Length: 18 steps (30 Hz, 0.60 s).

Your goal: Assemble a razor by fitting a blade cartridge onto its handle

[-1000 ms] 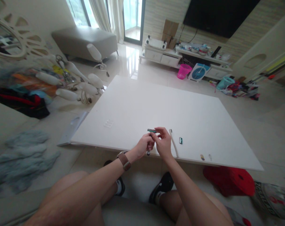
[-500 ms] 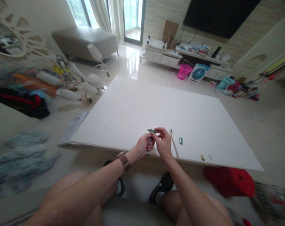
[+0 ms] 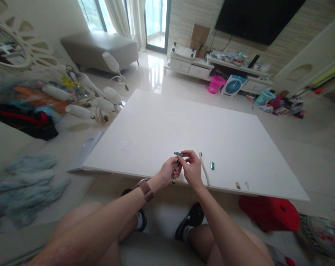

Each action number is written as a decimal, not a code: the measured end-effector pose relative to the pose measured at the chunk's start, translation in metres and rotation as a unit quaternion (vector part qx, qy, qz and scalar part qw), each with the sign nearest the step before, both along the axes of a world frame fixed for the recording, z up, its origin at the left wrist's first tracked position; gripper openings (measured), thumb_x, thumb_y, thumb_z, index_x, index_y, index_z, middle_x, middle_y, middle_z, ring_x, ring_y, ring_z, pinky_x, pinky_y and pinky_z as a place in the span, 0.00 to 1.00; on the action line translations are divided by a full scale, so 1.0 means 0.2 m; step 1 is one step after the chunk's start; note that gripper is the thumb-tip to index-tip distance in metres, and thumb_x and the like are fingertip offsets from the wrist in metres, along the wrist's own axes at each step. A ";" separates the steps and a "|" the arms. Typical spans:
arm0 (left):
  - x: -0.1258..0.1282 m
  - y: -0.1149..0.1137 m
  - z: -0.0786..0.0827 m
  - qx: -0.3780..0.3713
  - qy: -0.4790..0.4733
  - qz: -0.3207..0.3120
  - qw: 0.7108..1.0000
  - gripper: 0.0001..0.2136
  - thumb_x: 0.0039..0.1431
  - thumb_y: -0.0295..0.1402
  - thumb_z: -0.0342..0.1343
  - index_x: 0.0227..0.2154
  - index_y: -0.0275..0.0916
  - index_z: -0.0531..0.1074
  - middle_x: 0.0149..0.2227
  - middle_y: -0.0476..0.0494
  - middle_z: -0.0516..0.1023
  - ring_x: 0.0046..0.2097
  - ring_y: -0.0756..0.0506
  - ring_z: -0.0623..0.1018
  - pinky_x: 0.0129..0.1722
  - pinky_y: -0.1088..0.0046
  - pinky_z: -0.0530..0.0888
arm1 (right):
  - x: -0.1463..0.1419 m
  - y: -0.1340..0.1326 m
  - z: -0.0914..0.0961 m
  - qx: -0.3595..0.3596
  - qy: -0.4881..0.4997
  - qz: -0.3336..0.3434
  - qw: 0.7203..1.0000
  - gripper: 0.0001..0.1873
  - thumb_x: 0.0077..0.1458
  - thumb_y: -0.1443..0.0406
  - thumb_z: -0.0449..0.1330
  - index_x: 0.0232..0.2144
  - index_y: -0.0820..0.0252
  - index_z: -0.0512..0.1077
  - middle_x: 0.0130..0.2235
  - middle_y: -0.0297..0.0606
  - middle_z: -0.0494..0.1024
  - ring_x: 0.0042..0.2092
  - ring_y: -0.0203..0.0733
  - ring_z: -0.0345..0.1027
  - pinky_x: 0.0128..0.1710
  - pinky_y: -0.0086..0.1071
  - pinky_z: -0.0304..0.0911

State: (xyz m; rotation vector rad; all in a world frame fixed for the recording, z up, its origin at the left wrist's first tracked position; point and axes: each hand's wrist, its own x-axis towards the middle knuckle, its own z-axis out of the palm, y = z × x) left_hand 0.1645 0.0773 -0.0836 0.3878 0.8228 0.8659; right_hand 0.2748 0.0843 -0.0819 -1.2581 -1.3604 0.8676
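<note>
Both of my hands meet over the near edge of a large white board (image 3: pixel 184 125) lying on the floor. My left hand (image 3: pixel 169 173), with a brown watch on its wrist, is closed around the handle of a small razor (image 3: pixel 177 158). My right hand (image 3: pixel 192 168) pinches the razor near its dark green head. On the board just right of my hands lie a thin white stick (image 3: pixel 204 168) and a small dark green piece (image 3: pixel 212 165). Two tiny bits (image 3: pixel 241 184) lie near the board's front edge.
A red object (image 3: pixel 269 212) lies on the floor at the right by my knee. A white lamp fixture (image 3: pixel 92 98) and cluttered cloths are at the left. A pink basket (image 3: pixel 216 84), a small fan (image 3: pixel 234 85) and a low TV cabinet stand at the back.
</note>
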 end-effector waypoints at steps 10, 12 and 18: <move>0.00 0.01 0.00 0.014 0.012 -0.008 1.000 0.13 0.59 0.38 0.45 0.21 0.39 0.58 0.18 0.52 0.55 0.18 0.54 0.53 0.17 0.79 0.49 | 0.00 -0.01 -0.01 -0.006 -0.002 0.018 1.000 0.08 0.56 0.63 0.63 0.39 0.55 0.78 0.39 0.37 0.81 0.39 0.41 0.73 0.34 0.32 0.66; 0.00 0.01 0.00 0.015 0.016 -0.004 1.000 0.13 0.59 0.38 0.45 0.21 0.39 0.58 0.17 0.53 0.54 0.18 0.54 0.53 0.17 0.79 0.49 | 0.00 -0.01 -0.01 -0.010 0.000 0.022 1.000 0.08 0.56 0.62 0.62 0.39 0.55 0.78 0.40 0.38 0.81 0.40 0.42 0.73 0.34 0.32 0.66; -0.01 0.00 0.00 0.013 0.018 -0.011 1.000 0.15 0.59 0.39 0.45 0.20 0.39 0.57 0.18 0.52 0.55 0.18 0.54 0.53 0.17 0.79 0.49 | 0.00 -0.01 -0.01 -0.008 -0.005 0.023 1.000 0.07 0.57 0.62 0.62 0.38 0.55 0.77 0.40 0.38 0.81 0.40 0.42 0.73 0.33 0.32 0.66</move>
